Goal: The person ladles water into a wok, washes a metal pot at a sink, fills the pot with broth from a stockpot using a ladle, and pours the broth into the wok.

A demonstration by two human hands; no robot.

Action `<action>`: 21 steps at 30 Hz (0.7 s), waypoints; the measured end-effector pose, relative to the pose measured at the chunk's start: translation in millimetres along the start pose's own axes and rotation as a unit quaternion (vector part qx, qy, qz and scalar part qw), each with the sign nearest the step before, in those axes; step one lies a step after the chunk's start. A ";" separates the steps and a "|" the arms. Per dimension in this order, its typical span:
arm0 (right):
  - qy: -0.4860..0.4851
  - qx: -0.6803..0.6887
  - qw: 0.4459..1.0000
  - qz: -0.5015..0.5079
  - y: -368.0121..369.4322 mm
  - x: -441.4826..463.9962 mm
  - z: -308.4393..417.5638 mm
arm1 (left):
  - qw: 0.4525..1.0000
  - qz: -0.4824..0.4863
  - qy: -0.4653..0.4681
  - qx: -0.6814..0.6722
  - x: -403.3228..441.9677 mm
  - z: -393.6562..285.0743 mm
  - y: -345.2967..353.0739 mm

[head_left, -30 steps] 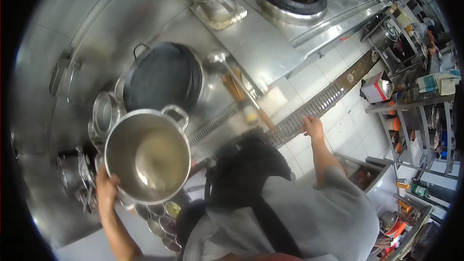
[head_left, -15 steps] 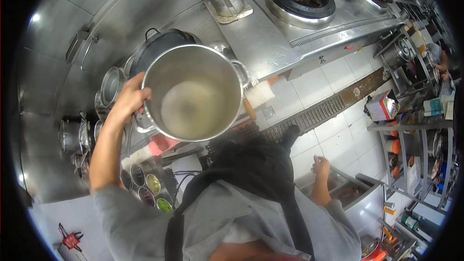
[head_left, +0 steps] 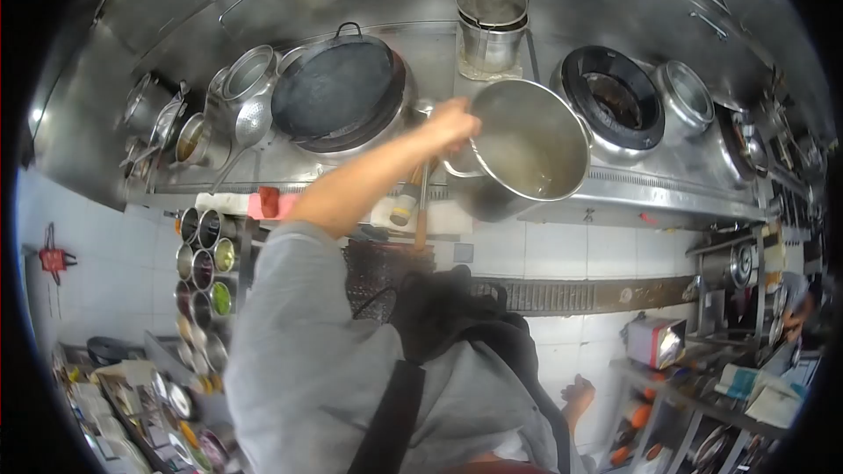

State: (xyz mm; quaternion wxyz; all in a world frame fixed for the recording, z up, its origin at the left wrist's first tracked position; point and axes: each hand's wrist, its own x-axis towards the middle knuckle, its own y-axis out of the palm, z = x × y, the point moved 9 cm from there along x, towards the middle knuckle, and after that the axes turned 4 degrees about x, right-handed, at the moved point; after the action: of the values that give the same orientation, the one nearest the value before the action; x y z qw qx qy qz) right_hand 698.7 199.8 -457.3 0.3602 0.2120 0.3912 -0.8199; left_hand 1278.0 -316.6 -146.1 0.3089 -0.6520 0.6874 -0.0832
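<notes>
My left hand (head_left: 453,125) is closed on the near-left rim and handle area of a large metal stockpot (head_left: 575,136). Some cloudy, pale liquid lies in the bottom of the pot. The pot hangs tilted over the front of the steel range, between a black wok (head_left: 334,88) on the left and a black-ringed burner (head_left: 615,105) on the right. Low at my side, away from any object, my right hand (head_left: 578,395) has loosely bent fingers, somewhat apart, and nothing visible in it.
Behind the stockpot stands a metal pot with a strainer (head_left: 492,44). A perforated ladle (head_left: 253,123) rests left of the wok. Several ingredient tins (head_left: 209,228) line the left side. A floor drain grate (head_left: 544,294) runs below the range; shelving (head_left: 685,395) stands at right.
The stockpot has moved rightward along the range in my left hand, from in front of the wok to near the burner. My view has turned, and my right hand stays low.
</notes>
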 end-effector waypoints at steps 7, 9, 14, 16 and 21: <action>-0.112 -0.030 0.991 -0.070 -42.2 7.4 140.9 | 0.992 -0.051 -0.032 -0.112 68.8 13.1 73.3; -0.085 -0.030 0.993 -0.070 -37.0 9.1 138.0 | 0.992 -0.067 -0.040 -0.101 86.9 10.2 80.9; -0.051 -0.089 0.995 0.014 11.3 22.5 98.0 | 0.992 -0.092 -0.031 -0.076 136.9 34.3 72.6; -0.048 -0.128 0.990 0.014 24.1 5.1 114.2 | 0.991 -0.119 -0.034 -0.057 150.4 37.5 65.7; -0.107 -0.151 0.982 0.043 33.6 21.3 147.3 | 0.989 -0.132 -0.053 0.030 160.2 34.3 55.6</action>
State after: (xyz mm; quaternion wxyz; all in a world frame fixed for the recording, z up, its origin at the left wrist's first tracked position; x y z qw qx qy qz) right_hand 700.6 59.2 -398.1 0.4626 0.0826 0.4605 -0.7531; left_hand 1255.9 -451.0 -252.8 0.3502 -0.7313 0.5750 -0.1093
